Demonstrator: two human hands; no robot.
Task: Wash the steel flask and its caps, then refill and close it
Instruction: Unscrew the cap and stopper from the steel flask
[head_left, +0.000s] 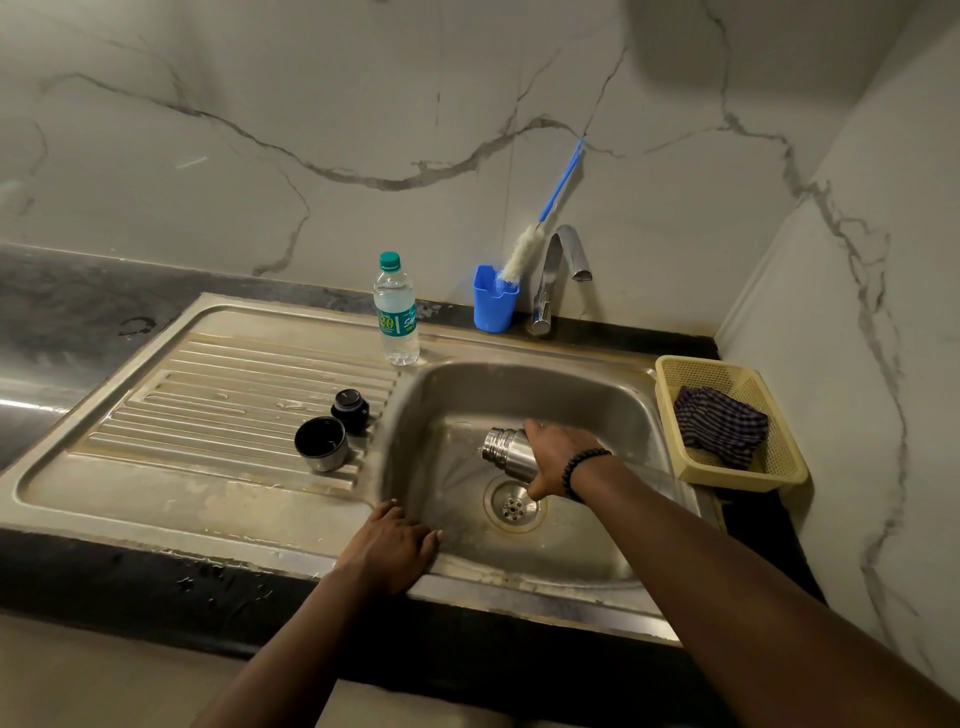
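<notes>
Over sink (639, 410) drain, right hand (558, 460) fingers wrapped round steel flask (506, 452), long axis near-horizontal, mouth pointing left; left hand (392, 551) flat, holding nothing, on rim.

The sink (519, 384) sits in the table (78, 306), its drainboard (208, 384) to the left. On the drainboard, the cup cap (320, 443) stands just left of and in front of the stopper (350, 409). The water bottle (396, 312) stands behind them at the back rim. Right of it come the brush holder (493, 299), with the brush (524, 249) in it, and the tap (556, 275). The flask (506, 452) lies tilted over the drain (513, 506), held by the right hand (558, 457). The left hand (389, 545) rests on the front rim. The basket (727, 467), right of the sink, holds a cloth (722, 426).
</notes>
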